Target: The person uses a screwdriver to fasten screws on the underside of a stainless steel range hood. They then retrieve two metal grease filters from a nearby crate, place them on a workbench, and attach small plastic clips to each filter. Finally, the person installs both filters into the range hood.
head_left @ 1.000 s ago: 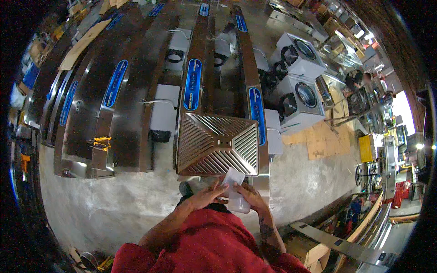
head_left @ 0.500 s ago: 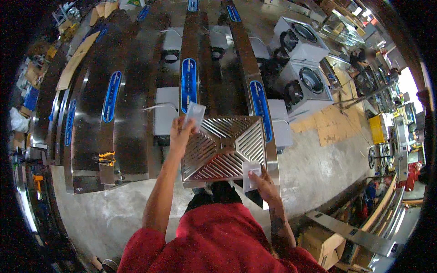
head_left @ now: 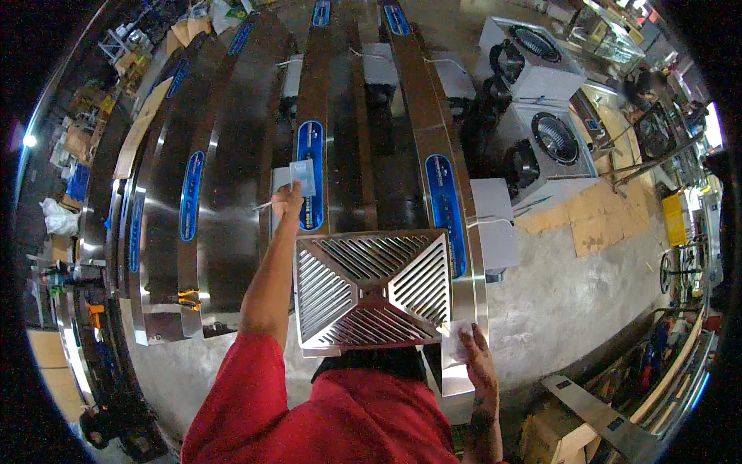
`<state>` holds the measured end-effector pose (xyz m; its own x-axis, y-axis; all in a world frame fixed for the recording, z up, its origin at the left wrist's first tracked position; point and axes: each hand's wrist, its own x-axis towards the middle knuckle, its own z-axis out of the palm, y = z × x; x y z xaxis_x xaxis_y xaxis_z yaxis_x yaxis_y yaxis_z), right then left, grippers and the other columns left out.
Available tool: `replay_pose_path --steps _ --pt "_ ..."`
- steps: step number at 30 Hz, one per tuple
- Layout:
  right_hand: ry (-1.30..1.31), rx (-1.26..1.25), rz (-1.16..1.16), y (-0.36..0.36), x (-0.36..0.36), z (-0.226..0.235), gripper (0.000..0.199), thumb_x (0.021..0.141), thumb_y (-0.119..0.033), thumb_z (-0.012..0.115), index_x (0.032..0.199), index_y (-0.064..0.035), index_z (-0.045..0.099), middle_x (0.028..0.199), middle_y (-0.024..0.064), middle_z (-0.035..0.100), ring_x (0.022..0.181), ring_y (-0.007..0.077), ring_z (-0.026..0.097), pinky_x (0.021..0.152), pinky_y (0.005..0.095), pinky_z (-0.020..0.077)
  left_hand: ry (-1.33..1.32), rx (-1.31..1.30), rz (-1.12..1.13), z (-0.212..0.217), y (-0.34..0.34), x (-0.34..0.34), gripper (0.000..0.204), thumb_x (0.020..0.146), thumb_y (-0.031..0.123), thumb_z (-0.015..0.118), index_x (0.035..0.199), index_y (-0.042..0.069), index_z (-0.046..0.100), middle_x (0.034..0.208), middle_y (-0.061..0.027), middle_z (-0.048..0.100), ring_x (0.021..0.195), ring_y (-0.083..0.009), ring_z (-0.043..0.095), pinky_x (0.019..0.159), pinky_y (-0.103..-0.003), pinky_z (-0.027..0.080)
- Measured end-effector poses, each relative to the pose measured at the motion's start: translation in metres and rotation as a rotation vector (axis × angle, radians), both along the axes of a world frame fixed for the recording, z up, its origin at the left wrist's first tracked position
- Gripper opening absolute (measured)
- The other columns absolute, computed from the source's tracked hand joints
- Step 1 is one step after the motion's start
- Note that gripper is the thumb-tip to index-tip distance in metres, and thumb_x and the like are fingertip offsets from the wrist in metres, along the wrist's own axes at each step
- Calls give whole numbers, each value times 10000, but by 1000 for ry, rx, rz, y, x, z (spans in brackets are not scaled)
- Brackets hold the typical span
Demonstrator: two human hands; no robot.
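Note:
A slotted square metal panel [head_left: 372, 293] with a cross-shaped pattern lies in front of me on a long stainless steel housing. Just beyond its far left corner, my left hand [head_left: 287, 203] pinches a small clear plastic packet [head_left: 304, 176] with something pale in it. The packet overlaps the blue oval label [head_left: 311, 139] on a steel beam. By the panel's near right corner, my right hand [head_left: 481, 360] grips another whitish translucent packet [head_left: 458, 342]. The contents of this one cannot be made out.
Long steel housings [head_left: 162, 232] with blue labels run side by side away from me. Yellow-handled pliers [head_left: 188, 301] lie on one at the left. Grey fan boxes [head_left: 545, 143] stand at the right, near cardboard [head_left: 610, 220] on the floor. A carton [head_left: 560, 437] sits at the lower right.
My left hand has reached farther forward and left, away from the panel, with its packet. My right hand has shifted right, off the panel's corner. The view has tilted a little forward.

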<state>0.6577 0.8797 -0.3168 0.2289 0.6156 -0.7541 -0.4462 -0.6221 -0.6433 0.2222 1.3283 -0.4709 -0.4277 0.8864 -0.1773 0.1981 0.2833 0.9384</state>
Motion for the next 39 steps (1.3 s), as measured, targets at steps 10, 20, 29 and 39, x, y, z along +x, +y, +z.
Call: replay_pose_path --steps 10,20,29,39 --pt "-119 26 77 21 21 -7 751 1041 -391 704 1626 -28 405 1574 150 537 1438 257 511 1142 357 435 717 230 328 49 -23 11 572 942 487 768 1327 88 626 1059 -108 704 1029 -312 685 908 -486 548" --pt "14 400 472 68 -114 42 507 1106 -286 631 1498 23 542 1401 159 653 1278 227 601 1100 359 488 -275 -258 -990 232 -344 104 736 1054 277 716 1660 81 347 1545 -169 508 1377 -246 552 1085 -381 516" --pt "-528 710 627 88 -150 110 532 969 -48 764 1449 -13 537 1297 138 670 1211 235 645 1010 390 538 -590 100 -572 254 -345 63 700 1021 73 718 1607 58 335 1579 -119 447 1438 -249 486 1207 -432 413" --pt "-1020 1073 597 94 -175 151 538 815 111 720 1321 -56 645 1295 180 656 1215 396 630 1032 454 514 -298 217 -721 272 -330 29 605 986 -52 706 1528 111 491 1472 -44 543 1387 -170 539 1143 -359 480"
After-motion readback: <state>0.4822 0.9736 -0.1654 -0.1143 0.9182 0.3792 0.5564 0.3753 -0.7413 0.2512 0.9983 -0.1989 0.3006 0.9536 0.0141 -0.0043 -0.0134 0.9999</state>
